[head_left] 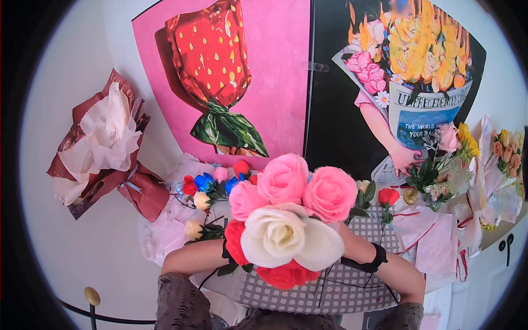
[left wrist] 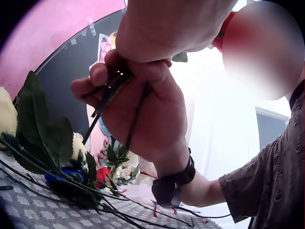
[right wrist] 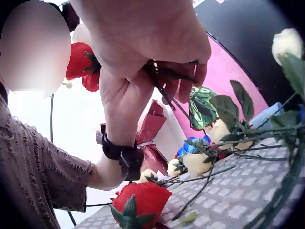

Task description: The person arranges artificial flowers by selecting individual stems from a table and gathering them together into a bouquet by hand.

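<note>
Pink roses (head_left: 283, 179), a large white rose (head_left: 276, 235) and red roses (head_left: 289, 274) form a bunch in the centre of the head view, hiding both hands. Below the blooms, dark stems (left wrist: 112, 95) run between the hands. In the left wrist view the left hand (left wrist: 164, 28) is close to the lens at the top, and the right hand (left wrist: 150, 114) curls round the stems beneath it. Seen from the right wrist, the right hand (right wrist: 147, 38) grips the stems (right wrist: 162, 90) from above, with the left hand (right wrist: 124, 93) against it; its fingers are mostly hidden.
Loose red, blue and cream roses lie on the grey patterned table cover (head_left: 330, 289). A red-wrapped bouquet (head_left: 146, 190) stands at the left. More bouquets (head_left: 506, 154) and pink paper (head_left: 437, 236) are at the right. Two paintings (head_left: 280, 82) stand behind.
</note>
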`<state>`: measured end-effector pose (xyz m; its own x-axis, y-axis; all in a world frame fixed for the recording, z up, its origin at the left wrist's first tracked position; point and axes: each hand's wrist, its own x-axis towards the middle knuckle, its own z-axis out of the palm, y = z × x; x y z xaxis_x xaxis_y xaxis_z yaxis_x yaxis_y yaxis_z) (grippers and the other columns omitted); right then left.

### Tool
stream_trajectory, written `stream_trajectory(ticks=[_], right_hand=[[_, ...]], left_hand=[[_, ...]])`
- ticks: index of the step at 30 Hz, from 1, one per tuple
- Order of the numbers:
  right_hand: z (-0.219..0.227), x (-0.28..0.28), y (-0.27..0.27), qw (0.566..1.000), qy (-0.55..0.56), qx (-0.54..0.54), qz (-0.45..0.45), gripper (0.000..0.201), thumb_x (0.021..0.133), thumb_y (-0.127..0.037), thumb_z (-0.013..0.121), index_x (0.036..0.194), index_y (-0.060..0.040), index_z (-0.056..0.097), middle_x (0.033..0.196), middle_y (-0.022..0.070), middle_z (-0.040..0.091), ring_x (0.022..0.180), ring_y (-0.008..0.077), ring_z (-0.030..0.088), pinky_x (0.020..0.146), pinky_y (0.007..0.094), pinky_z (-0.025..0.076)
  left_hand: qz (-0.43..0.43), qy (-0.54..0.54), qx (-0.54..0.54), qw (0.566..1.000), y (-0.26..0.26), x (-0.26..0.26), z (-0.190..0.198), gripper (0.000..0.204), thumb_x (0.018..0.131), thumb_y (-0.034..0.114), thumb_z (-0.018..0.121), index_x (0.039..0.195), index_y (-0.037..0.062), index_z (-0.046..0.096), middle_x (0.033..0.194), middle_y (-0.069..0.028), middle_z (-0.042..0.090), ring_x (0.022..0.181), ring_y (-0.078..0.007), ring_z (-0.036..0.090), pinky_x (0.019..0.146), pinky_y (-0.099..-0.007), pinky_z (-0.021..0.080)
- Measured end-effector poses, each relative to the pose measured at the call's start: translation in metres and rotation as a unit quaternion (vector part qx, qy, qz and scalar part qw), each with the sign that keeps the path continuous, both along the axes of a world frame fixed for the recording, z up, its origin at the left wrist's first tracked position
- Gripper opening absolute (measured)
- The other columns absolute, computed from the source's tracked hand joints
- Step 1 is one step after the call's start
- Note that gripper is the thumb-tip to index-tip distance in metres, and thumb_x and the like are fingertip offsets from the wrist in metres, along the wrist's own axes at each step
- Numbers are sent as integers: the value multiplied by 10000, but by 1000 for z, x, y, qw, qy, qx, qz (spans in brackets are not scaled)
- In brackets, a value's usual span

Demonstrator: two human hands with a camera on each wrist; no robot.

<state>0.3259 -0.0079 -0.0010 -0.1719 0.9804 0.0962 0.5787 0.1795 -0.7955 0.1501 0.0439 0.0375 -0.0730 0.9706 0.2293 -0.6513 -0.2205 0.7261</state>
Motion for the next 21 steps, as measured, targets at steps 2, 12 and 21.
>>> stream_trajectory(ticks=[2, 12, 21], right_hand=[[-12, -6, 9, 995, 68, 67, 25, 420, 878, -352, 594, 1252, -167, 546, 1009, 128, 674, 866, 318, 663, 713, 398, 537], [-1, -10, 9, 990, -133, -22, 34, 429, 856, -323, 616, 1245, -160, 537, 1064, 133, 645, 928, 323, 636, 756, 393, 524], [66, 12, -30, 939, -227, 250, -62, 387, 761, -128, 674, 1090, 19, 533, 1123, 169, 534, 1013, 321, 550, 863, 380, 475]], left_hand=[[3, -1, -2, 1000, -1, -3, 0, 350, 948, 127, 470, 1276, 7, 444, 1161, -101, 600, 812, -141, 600, 779, -266, 479], [20, -3, -16, 1000, -9, 11, 0, 346, 956, 123, 460, 1281, 7, 441, 1161, -99, 600, 809, -137, 600, 779, -262, 477], [35, 2, -32, 999, 30, -62, 7, 342, 964, 120, 451, 1286, 7, 438, 1161, -97, 600, 805, -132, 599, 779, -257, 476]])
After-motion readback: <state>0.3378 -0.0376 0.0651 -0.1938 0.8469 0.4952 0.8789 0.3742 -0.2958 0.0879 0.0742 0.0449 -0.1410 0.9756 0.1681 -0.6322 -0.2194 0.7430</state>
